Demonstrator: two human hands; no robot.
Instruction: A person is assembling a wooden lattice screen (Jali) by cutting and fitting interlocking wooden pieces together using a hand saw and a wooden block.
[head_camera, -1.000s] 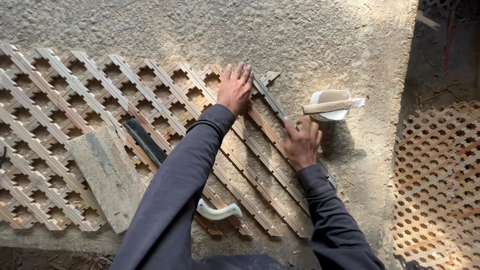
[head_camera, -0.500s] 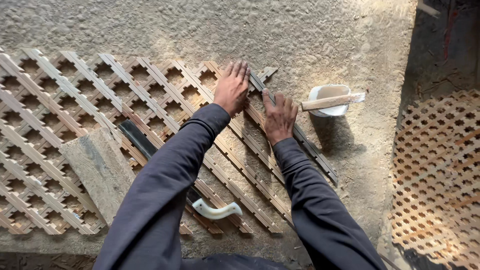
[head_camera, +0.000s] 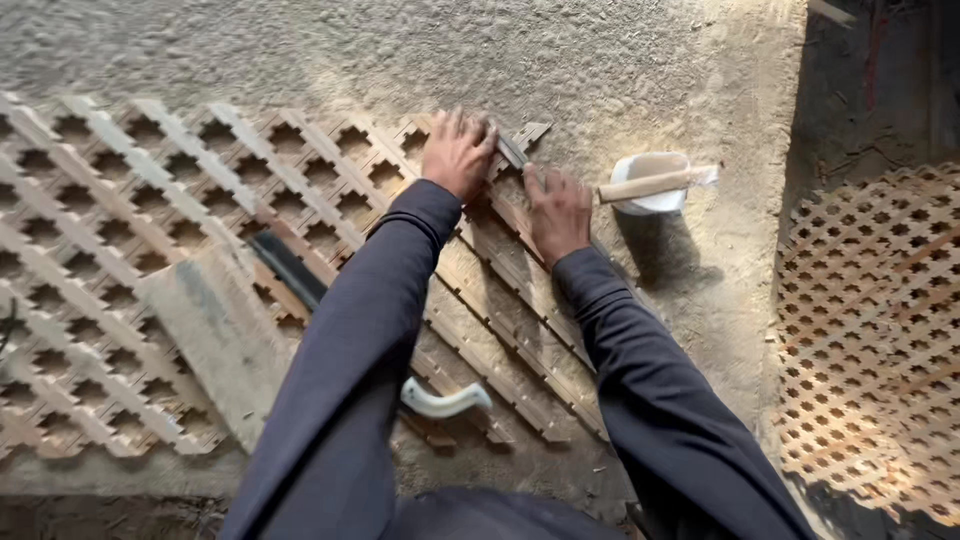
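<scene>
On the wooden lattice panel (head_camera: 300, 200), left hand (head_camera: 458, 152) and right hand (head_camera: 558, 208), fingers flat and spread (gripping nothing).

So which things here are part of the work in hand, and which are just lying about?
In use:
left hand
right hand
slat under both hands
lattice

Lying about:
white cup with stick
board
white handle
second lattice
</scene>
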